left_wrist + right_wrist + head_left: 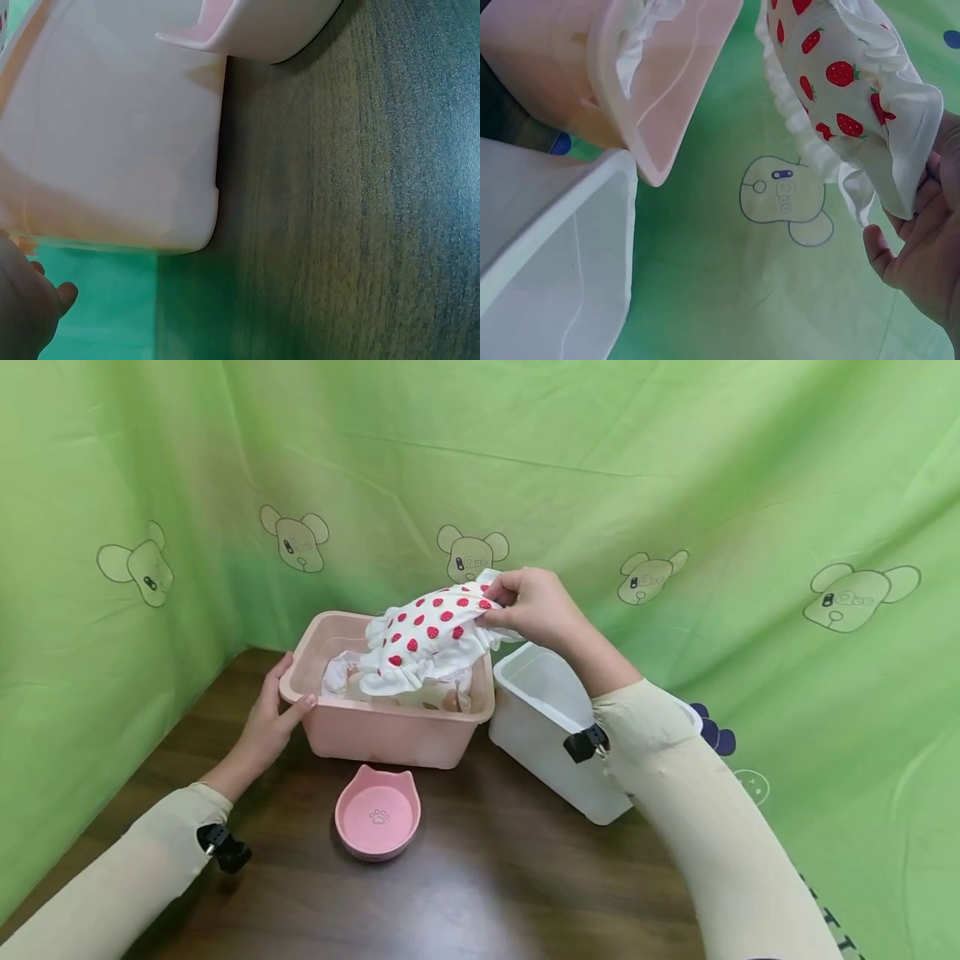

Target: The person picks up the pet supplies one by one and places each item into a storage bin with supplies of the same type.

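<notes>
My right hand (540,606) pinches one corner of a white cloth (427,631) with red strawberries and ruffled edges. The cloth hangs slantwise over the pink bin (382,735), its lower end covering part of what lies inside. In the right wrist view, the cloth (825,75) droops from the fingers of the right hand (930,240). My left hand (262,727) grips the bin's left end, thumb over the front rim and fingers along the side. Other light cloths (420,697), some patterned, lie in the bin.
A white bin (547,743) stands at an angle right of the pink one, under my right forearm. In front sits a pink cat-eared bowl (377,818) with a paw print. Green fabric (600,485) with mouse drawings hangs behind the wooden table (480,893).
</notes>
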A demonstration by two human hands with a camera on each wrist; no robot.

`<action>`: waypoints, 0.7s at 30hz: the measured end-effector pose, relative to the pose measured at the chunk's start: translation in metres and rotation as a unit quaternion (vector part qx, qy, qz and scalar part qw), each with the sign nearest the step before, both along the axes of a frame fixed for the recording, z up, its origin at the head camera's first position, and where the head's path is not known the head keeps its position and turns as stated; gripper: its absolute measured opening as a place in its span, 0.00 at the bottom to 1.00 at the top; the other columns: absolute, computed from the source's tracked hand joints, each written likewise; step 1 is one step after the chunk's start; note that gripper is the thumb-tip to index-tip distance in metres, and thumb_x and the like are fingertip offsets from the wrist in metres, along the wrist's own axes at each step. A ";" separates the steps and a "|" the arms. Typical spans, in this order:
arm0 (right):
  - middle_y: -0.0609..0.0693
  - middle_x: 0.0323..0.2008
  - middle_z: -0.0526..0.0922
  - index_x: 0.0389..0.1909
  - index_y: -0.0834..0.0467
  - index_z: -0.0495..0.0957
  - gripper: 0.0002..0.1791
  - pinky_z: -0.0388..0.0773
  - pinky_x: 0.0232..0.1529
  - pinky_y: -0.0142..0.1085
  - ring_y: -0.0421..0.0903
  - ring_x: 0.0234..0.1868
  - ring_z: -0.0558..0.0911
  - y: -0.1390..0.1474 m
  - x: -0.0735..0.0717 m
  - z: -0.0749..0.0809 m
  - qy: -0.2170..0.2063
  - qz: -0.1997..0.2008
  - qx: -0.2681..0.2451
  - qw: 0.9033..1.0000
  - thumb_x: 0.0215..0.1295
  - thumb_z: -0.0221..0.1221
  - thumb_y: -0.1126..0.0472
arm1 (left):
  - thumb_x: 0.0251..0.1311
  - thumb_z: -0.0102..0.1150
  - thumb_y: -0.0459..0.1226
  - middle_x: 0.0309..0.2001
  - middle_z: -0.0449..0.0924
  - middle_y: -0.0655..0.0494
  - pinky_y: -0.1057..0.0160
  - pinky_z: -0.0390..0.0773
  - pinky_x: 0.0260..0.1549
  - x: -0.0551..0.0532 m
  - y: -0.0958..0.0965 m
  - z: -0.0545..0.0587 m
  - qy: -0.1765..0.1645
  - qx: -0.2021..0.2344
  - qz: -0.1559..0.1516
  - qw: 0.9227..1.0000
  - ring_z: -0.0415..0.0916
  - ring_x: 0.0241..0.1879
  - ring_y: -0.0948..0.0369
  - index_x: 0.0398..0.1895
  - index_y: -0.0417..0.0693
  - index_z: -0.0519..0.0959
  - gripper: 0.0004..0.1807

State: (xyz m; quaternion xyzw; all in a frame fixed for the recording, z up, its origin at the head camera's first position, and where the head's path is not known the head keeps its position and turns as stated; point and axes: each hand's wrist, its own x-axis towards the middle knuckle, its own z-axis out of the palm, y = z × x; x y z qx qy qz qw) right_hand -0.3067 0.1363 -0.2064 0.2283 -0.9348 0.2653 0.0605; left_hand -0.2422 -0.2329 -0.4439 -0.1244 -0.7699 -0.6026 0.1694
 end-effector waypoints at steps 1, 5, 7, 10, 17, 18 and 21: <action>0.50 0.38 0.87 0.40 0.56 0.87 0.13 0.75 0.45 0.38 0.46 0.41 0.80 -0.004 -0.002 0.001 0.001 0.005 0.007 1.000 0.56 0.75 0.56 | 0.72 0.56 0.34 0.82 0.47 0.42 0.84 0.57 0.60 0.000 0.000 0.000 0.003 0.004 0.001 1.000 0.54 0.75 0.42 0.83 0.43 0.46 0.42; 0.50 0.39 0.89 0.40 0.56 0.87 0.13 0.77 0.48 0.39 0.45 0.42 0.82 -0.021 -0.013 0.002 0.027 0.025 0.049 0.998 0.57 0.75 0.55 | 0.71 0.56 0.32 0.82 0.48 0.44 0.84 0.57 0.61 0.000 0.001 0.002 0.008 0.020 0.003 1.000 0.53 0.76 0.44 0.82 0.43 0.47 0.41; 0.49 0.38 0.90 0.40 0.55 0.87 0.13 0.75 0.54 0.41 0.45 0.43 0.82 -0.029 -0.019 0.001 0.051 0.033 0.079 0.995 0.57 0.74 0.54 | 0.71 0.56 0.31 0.82 0.48 0.43 0.84 0.57 0.62 -0.001 0.002 0.002 0.008 0.030 0.001 1.000 0.53 0.76 0.44 0.82 0.42 0.47 0.42; 0.47 0.38 0.90 0.41 0.54 0.88 0.14 0.68 0.60 0.46 0.44 0.44 0.82 -0.041 -0.028 -0.004 0.081 0.047 0.125 0.988 0.57 0.74 0.52 | 0.71 0.55 0.30 0.81 0.48 0.43 0.82 0.58 0.63 -0.001 0.003 0.001 0.006 0.048 -0.001 0.999 0.52 0.76 0.44 0.82 0.42 0.46 0.41; 0.43 0.31 0.87 0.36 0.50 0.88 0.10 0.60 0.55 0.48 0.45 0.41 0.77 -0.062 -0.038 -0.022 0.097 0.074 0.189 0.974 0.58 0.73 0.51 | 0.73 0.52 0.29 0.82 0.47 0.44 0.77 0.62 0.66 0.000 0.004 -0.003 0.006 0.081 -0.015 0.997 0.51 0.76 0.41 0.82 0.41 0.46 0.40; 0.42 0.30 0.86 0.35 0.50 0.87 0.08 0.59 0.54 0.48 0.45 0.41 0.76 -0.064 -0.038 -0.023 0.098 0.079 0.194 0.973 0.58 0.73 0.51 | 0.73 0.52 0.29 0.82 0.47 0.43 0.77 0.62 0.66 0.000 0.004 -0.003 0.005 0.083 -0.017 0.996 0.51 0.76 0.41 0.82 0.41 0.46 0.39; 0.41 0.29 0.84 0.33 0.49 0.87 0.07 0.58 0.55 0.48 0.44 0.41 0.74 -0.071 -0.039 -0.027 0.105 0.093 0.206 0.968 0.57 0.72 0.52 | 0.74 0.51 0.28 0.81 0.47 0.41 0.77 0.62 0.66 -0.001 0.003 -0.002 0.005 0.091 -0.026 0.996 0.50 0.76 0.40 0.82 0.41 0.45 0.39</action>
